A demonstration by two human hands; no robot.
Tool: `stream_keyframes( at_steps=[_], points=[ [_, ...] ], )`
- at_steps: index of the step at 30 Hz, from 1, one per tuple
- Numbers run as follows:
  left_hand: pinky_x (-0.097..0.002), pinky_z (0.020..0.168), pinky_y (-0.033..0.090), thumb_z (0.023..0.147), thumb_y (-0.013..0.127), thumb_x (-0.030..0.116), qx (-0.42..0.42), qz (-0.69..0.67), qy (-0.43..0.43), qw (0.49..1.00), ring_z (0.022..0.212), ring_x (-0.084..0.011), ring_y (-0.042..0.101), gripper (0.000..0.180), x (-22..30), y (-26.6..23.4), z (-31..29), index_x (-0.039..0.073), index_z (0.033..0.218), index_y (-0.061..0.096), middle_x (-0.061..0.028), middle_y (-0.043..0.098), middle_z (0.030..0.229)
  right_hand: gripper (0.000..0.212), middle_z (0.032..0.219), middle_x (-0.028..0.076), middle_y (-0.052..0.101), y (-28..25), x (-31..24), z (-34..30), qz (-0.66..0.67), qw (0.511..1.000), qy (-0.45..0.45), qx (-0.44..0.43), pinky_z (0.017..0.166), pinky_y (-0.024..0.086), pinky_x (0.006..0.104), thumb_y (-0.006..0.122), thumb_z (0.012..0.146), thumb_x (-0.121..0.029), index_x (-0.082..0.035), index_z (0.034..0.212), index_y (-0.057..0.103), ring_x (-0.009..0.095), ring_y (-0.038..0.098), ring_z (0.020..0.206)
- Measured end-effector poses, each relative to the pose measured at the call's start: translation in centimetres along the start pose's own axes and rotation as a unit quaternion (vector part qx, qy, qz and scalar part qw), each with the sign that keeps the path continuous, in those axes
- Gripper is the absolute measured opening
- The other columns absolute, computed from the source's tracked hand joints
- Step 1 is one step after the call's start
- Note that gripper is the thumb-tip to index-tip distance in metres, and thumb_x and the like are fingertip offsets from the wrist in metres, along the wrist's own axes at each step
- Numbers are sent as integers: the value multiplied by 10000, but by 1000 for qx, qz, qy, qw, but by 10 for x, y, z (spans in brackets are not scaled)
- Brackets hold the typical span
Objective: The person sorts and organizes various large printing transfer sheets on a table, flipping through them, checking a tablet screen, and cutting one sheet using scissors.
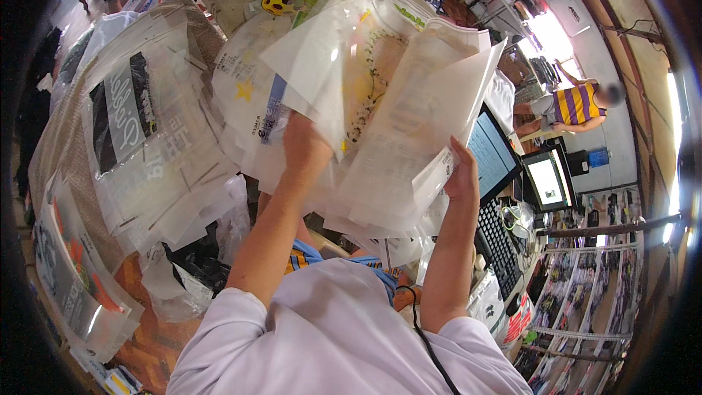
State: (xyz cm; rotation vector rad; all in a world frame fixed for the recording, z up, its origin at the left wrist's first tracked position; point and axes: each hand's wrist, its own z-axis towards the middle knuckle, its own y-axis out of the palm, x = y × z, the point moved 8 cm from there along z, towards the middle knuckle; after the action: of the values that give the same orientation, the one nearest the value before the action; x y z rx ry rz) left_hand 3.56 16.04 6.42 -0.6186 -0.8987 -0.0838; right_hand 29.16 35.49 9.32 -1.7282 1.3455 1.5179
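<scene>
A loose stack of translucent printed sheets [395, 132] lies across the table in front of me, some of them curled. My right hand [462, 173] grips the right edge of the upper sheets, next to a small white printed label [433, 175]. At the left of the stack, my left hand [306, 143] reaches in under a lifted, folded-over sheet [311, 62]. That sheet hides its fingers, and the hand is slightly blurred. Yellow and dark flower-like prints [369, 80] show between the curled sheets.
More printed sheets [157, 132] lie in a pile at the left, with clear plastic bags [186, 278] below. At the right stand a laptop [491, 150], a black keyboard [499, 249] and a monitor [550, 179]. A person in a striped top [580, 102] is farther off, above filled shelves [585, 285].
</scene>
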Motion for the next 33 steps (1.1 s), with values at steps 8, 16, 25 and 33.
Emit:
stream_keyframes(
  at_steps=[8,16,25,33],
  points=[
    [-479,924,434,735,617,65,-117,-183,108,970,1072,-418,540,415,112,26,-20,-1,1141,568,-238,553,1187,588,1250,166,529,27,6,-3,89,994,19,-69,866,507,422,573,876,-328,-5,1334,394,294,567,1074],
    [-396,1062,338,818,542,84,-324,-308,89,890,1247,-349,446,441,111,14,-24,-3,1251,528,-176,494,1330,571,1307,157,495,57,5,-17,163,970,-19,-177,937,467,455,463,942,-391,-41,1377,347,310,520,1155],
    [-510,1079,256,833,620,330,-41,203,-79,975,1336,-449,254,613,-28,-18,-2,-22,1308,461,-250,284,1449,332,975,116,613,31,21,2,64,997,-27,38,723,532,366,648,831,-120,-9,1111,510,238,629,843],
    [-404,1001,401,766,565,-30,-27,39,-20,999,1215,-358,472,380,10,-7,7,45,1134,623,-149,528,1298,351,1010,119,604,30,17,0,44,998,-30,26,785,528,382,646,845,-152,3,1124,500,236,628,889]
  ],
)
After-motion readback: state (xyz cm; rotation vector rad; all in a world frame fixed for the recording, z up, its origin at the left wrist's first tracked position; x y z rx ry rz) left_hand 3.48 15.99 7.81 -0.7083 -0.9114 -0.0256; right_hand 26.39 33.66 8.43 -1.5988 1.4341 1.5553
